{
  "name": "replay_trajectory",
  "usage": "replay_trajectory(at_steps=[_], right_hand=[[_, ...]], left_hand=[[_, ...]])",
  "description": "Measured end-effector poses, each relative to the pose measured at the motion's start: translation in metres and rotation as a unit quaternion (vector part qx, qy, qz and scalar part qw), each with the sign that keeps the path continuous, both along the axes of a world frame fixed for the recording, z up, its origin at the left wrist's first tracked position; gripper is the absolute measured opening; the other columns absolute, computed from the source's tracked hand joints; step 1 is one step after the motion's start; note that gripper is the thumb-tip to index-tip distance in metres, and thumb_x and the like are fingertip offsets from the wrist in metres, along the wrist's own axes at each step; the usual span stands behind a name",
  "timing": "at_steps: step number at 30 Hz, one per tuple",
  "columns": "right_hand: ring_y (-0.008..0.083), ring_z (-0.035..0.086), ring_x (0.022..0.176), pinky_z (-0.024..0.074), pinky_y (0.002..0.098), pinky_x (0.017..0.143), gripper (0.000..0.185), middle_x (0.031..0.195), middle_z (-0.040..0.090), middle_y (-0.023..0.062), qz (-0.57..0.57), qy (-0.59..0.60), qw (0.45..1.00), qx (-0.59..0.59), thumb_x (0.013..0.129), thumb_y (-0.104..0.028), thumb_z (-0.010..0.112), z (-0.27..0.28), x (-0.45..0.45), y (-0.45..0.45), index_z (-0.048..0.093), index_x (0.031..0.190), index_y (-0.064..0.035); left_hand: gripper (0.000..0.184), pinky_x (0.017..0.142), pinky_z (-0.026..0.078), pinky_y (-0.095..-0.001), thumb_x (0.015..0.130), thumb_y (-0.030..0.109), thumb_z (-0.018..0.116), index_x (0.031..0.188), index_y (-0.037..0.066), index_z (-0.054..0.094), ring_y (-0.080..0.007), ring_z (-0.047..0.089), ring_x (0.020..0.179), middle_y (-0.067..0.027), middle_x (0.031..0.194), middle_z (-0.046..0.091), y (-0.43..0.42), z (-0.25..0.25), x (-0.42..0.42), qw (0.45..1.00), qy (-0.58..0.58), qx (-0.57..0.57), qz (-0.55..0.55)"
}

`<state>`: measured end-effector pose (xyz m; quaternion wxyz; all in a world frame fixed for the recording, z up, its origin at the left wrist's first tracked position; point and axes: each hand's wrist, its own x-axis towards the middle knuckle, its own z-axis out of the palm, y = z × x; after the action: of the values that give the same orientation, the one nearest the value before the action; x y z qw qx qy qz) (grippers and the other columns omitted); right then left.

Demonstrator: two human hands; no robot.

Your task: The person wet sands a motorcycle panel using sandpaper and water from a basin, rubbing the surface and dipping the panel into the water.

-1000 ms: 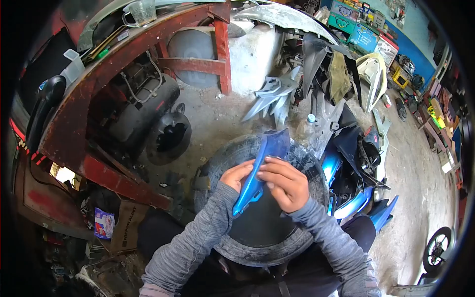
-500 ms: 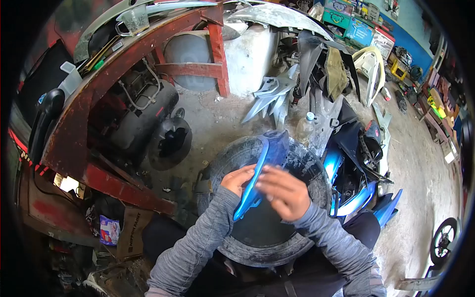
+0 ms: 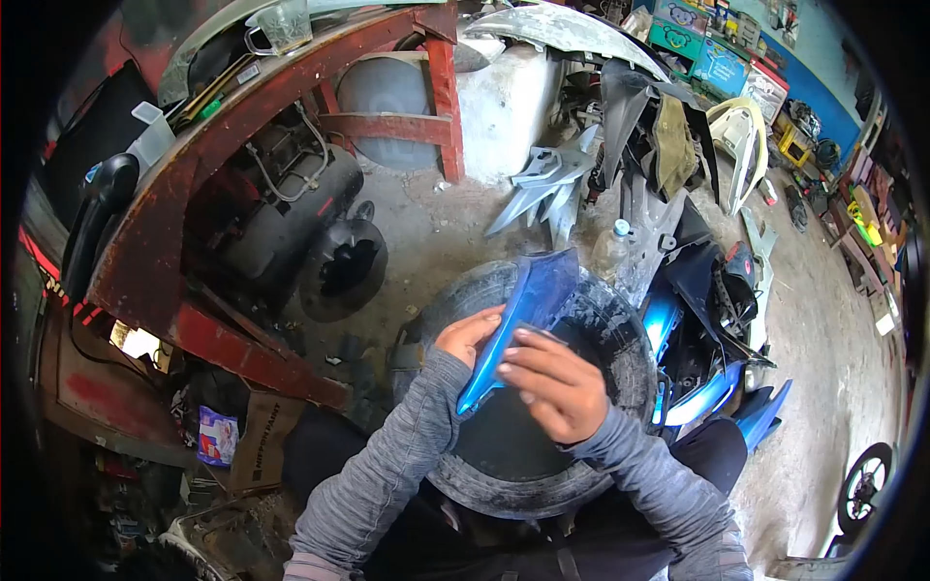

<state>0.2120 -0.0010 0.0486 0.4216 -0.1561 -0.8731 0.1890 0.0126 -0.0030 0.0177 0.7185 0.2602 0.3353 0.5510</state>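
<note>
A blue motorcycle fairing panel (image 3: 539, 290), long and pointed at its near end, is held tilted above a round black tub (image 3: 635, 339). My left hand (image 3: 469, 334) grips its left edge, with the thumb side uppermost. Across the panel's right face, my right hand (image 3: 560, 385) lies with fingers bent and close together. Something thin and greyish seems to sit under those fingertips, but I cannot make out what it is. Dark liquid or a dark bottom shows inside the tub, between my knees.
Beyond the tub stands a clear plastic bottle (image 3: 610, 250) with a blue cap. More blue motorcycle bodywork (image 3: 712, 397) lies to the right, and silvery panels (image 3: 547, 189) rest ahead. On the left are a red wooden bench (image 3: 262, 373) and a dark compressor tank (image 3: 291, 228).
The panel has turned, so more of its broad blue face shows. My right hand has shifted slightly down and left against it; my left hand keeps its grip. The view has moved slightly.
</note>
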Motion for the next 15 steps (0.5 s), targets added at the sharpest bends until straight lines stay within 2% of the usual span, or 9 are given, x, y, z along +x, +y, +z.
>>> replay_trajectory(at_steps=[2, 4, 5, 7, 9, 12, 13, 15], right_hand=[[0.0386, 0.059, 0.125, 0.0457, 0.0478, 0.108, 0.040, 0.123, 0.066, 0.0170, -0.061, -0.019, 0.998, -0.006, 0.078, 0.000, 0.066, -0.009, 0.009, 0.013, 0.071, 0.117, -0.0034], [0.0381, 0.059, 0.126, 0.0453, 0.0483, 0.108, 0.040, 0.123, 0.066, 0.0171, -0.063, -0.001, 0.998, -0.016, 0.078, 0.000, 0.065, -0.006, 0.001, 0.013, 0.071, 0.118, -0.0036], [0.0381, 0.059, 0.125, 0.0456, 0.0484, 0.108, 0.040, 0.123, 0.067, 0.0174, -0.045, -0.009, 0.999, -0.009, 0.079, 0.000, 0.064, 0.000, -0.004, 0.007, 0.071, 0.117, -0.0035], [0.0384, 0.059, 0.125, 0.0464, 0.0486, 0.107, 0.038, 0.121, 0.067, 0.0181, -0.008, -0.008, 1.000, -0.005, 0.079, 0.000, 0.062, 0.006, -0.009, -0.008, 0.072, 0.116, -0.0035], [0.0385, 0.060, 0.125, 0.0465, 0.0487, 0.107, 0.038, 0.120, 0.067, 0.0180, -0.030, -0.004, 1.000, -0.004, 0.079, 0.000, 0.062, 0.000, -0.002, -0.005, 0.072, 0.115, -0.0034], [0.0397, 0.059, 0.124, 0.0463, 0.0496, 0.107, 0.038, 0.119, 0.068, 0.0182, -0.077, 0.018, 0.997, -0.014, 0.077, -0.001, 0.064, -0.009, 0.001, 0.016, 0.072, 0.114, -0.0025], [0.0395, 0.059, 0.125, 0.0462, 0.0497, 0.107, 0.039, 0.119, 0.067, 0.0182, -0.062, 0.008, 0.998, -0.009, 0.077, -0.001, 0.063, -0.006, -0.005, 0.011, 0.072, 0.115, -0.0027], [0.0384, 0.058, 0.126, 0.0461, 0.0498, 0.107, 0.042, 0.121, 0.066, 0.0180, -0.015, -0.021, 1.000, 0.005, 0.076, -0.001, 0.063, 0.009, -0.010, -0.008, 0.071, 0.118, -0.0032]], left_hand=[[0.036, 0.087, 0.059, -0.0337, 0.103, 0.017, 0.048, 0.132, -0.003, 0.056, -0.0214, 0.069, 0.100, -0.0159, 0.115, 0.068, -0.002, 0.008, 0.000, 0.999, 0.030, -0.013, -0.002], [0.038, 0.078, 0.060, -0.0308, 0.103, 0.017, 0.046, 0.132, -0.005, 0.057, -0.0199, 0.070, 0.093, -0.0154, 0.114, 0.068, -0.004, 0.006, 0.005, 0.999, 0.033, -0.010, 0.004], [0.038, 0.081, 0.059, -0.0301, 0.103, 0.017, 0.046, 0.131, -0.005, 0.058, -0.0193, 0.069, 0.093, -0.0149, 0.113, 0.068, -0.002, 0.000, 0.007, 1.000, -0.008, -0.022, 0.020], [0.037, 0.085, 0.059, -0.0323, 0.102, 0.016, 0.047, 0.133, -0.004, 0.056, -0.0208, 0.069, 0.097, -0.0159, 0.114, 0.068, 0.000, -0.001, 0.004, 1.000, -0.016, -0.016, 0.009], [0.037, 0.088, 0.059, -0.0345, 0.102, 0.015, 0.048, 0.134, -0.002, 0.054, -0.0224, 0.069, 0.100, -0.0169, 0.116, 0.068, 0.000, 0.005, -0.001, 1.000, -0.019, -0.010, -0.005], [0.039, 0.093, 0.057, -0.0358, 0.103, 0.014, 0.045, 0.136, -0.004, 0.053, -0.0240, 0.068, 0.103, -0.0178, 0.116, 0.067, -0.008, 0.019, 0.008, 0.997, 0.077, -0.023, 0.001], [0.037, 0.086, 0.057, -0.0304, 0.102, 0.015, 0.047, 0.133, -0.004, 0.057, -0.0193, 0.068, 0.097, -0.0159, 0.113, 0.068, -0.007, 0.013, 0.008, 0.999, 0.003, -0.032, 0.002], [0.037, 0.085, 0.058, -0.0306, 0.103, 0.016, 0.047, 0.134, -0.002, 0.056, -0.0189, 0.069, 0.097, -0.0154, 0.114, 0.068, -0.004, 0.009, 0.007, 0.999, -0.014, -0.030, -0.002]])
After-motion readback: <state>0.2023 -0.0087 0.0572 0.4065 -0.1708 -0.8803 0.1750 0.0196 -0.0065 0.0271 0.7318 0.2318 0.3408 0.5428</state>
